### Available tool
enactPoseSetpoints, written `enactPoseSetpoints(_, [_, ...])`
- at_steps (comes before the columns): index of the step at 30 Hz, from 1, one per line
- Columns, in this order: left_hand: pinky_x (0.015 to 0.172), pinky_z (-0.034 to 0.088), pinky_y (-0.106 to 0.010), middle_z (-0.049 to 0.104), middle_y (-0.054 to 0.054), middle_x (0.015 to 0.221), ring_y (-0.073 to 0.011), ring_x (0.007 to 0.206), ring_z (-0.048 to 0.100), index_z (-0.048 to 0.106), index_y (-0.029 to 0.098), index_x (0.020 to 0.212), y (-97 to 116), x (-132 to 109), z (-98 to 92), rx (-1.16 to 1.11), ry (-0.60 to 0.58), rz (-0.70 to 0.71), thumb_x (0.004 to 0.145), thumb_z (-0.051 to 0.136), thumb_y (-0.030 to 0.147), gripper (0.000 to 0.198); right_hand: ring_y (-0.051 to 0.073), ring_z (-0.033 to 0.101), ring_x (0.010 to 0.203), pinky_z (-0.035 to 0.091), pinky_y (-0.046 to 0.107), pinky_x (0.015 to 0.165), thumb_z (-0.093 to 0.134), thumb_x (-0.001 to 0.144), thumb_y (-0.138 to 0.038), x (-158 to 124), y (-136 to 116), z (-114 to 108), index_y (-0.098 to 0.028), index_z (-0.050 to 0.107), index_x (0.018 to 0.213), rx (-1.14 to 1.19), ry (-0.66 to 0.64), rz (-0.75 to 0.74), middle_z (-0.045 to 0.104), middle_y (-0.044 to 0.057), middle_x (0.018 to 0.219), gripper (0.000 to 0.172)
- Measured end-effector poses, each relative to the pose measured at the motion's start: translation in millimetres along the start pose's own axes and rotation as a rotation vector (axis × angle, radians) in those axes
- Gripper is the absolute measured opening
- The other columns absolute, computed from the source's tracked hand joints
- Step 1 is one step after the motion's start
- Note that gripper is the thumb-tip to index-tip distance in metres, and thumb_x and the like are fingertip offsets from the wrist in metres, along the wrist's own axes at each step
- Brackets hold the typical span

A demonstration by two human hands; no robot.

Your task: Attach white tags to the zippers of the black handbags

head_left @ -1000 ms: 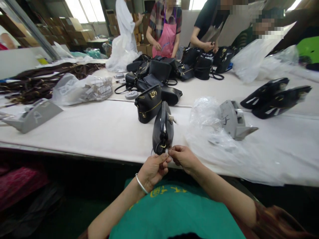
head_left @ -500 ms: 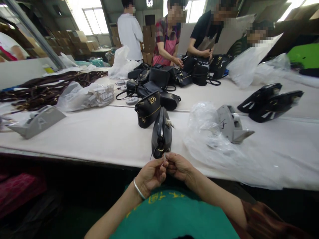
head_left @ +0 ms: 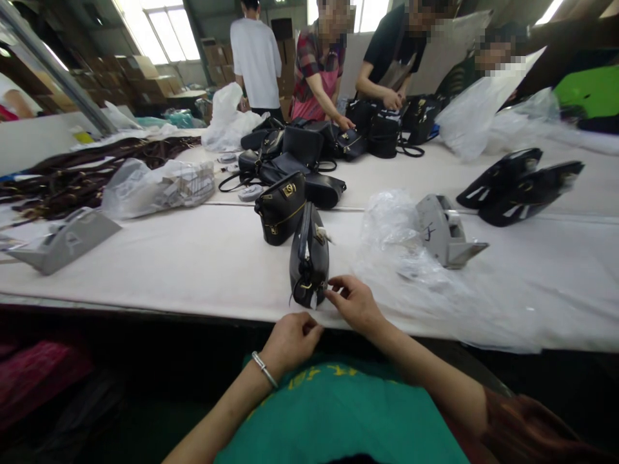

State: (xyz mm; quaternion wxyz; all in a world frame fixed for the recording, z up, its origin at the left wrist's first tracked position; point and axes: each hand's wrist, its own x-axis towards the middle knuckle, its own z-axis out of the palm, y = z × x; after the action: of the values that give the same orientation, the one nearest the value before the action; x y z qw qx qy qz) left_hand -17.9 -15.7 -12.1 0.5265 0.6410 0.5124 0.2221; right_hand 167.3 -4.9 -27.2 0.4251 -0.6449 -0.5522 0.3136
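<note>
A black handbag (head_left: pixel 309 258) stands end-on at the table's near edge, with its strap over the top and a small white tag at its lower end. My right hand (head_left: pixel 356 305) is at the bag's near right corner, thumb and forefinger bent against it in a pinch; the exact part between them is too small to tell. Below the bag, just off the table edge, my left hand (head_left: pixel 293 341) is closed with thumb and fingers together. Whatever it may hold is hidden. Touching the bag's far left side is a second black handbag (head_left: pixel 281 209) with a gold clasp and zip.
Several black bags (head_left: pixel 302 151) are heaped behind, near co-workers' hands. A clear plastic sheet (head_left: pixel 391 238) and a grey holder (head_left: pixel 438 232) lie right; two black bags (head_left: pixel 527 190) are beyond. Leftward are a filled plastic bag (head_left: pixel 159 187), another grey holder (head_left: pixel 72 238) and brown straps (head_left: pixel 97 161).
My hands, earlier pinched together at the bag's near end, have parted. The left has drawn back down and left; the right has moved slightly up to the bag's corner.
</note>
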Motion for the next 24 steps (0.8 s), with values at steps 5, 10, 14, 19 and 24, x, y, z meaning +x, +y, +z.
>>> enactPoseSetpoints(5, [0.059,0.045,-0.023,0.072,-0.005,0.071,-0.0155,0.061,0.064,0.075,0.017,0.091,19,-9,6.1,-0.088,-0.176,0.108,0.082,0.063,0.023,0.016,0.013,0.056,0.064,0.045,0.026,0.063,0.065,0.079,-0.025,6,0,9,-0.019,0.066,0.077,-0.044,-0.020,-0.107,0.065,0.002,0.082,0.006])
enactPoseSetpoints(10, [0.059,0.050,-0.023,0.072,-0.002,0.070,-0.0144,0.055,0.065,0.060,0.016,0.132,24,-6,7.6,-0.276,-0.006,0.052,0.083,0.063,0.022,0.049,0.015,0.060,0.064,0.044,0.026,0.063,0.061,0.084,-0.026,2,-7,3,-0.020,0.067,0.082,-0.055,-0.063,-0.124,0.068,0.001,0.075,0.008])
enactPoseSetpoints(14, [0.054,0.048,-0.021,0.073,-0.003,0.074,-0.0113,0.051,0.060,0.066,0.016,0.124,18,-3,9.4,-0.334,0.151,0.038,0.083,0.066,0.025,0.042,0.018,0.064,0.069,0.044,0.028,0.064,0.057,0.087,-0.025,-4,-13,5,-0.020,0.067,0.082,-0.111,-0.048,-0.163,0.071,0.004,0.077,0.012])
enactPoseSetpoints(19, [0.056,0.050,-0.021,0.073,-0.006,0.080,-0.0134,0.063,0.064,0.075,0.015,0.097,11,8,9.8,-0.512,0.370,-0.049,0.082,0.070,0.037,0.027,0.019,0.066,0.069,0.043,0.028,0.063,0.056,0.086,-0.023,-3,-25,22,-0.019,0.066,0.077,-0.195,-0.037,-0.164,0.072,0.006,0.076,0.014])
enactPoseSetpoints(24, [0.067,0.054,-0.024,0.072,-0.007,0.083,-0.0146,0.074,0.067,0.073,0.012,0.087,13,20,4.5,-0.822,0.366,-0.102,0.074,0.079,0.042,0.033,0.019,0.063,0.063,0.037,0.028,0.059,0.055,0.090,-0.026,1,-35,35,-0.019,0.064,0.075,-0.379,-0.066,-0.227,0.071,0.006,0.072,0.019])
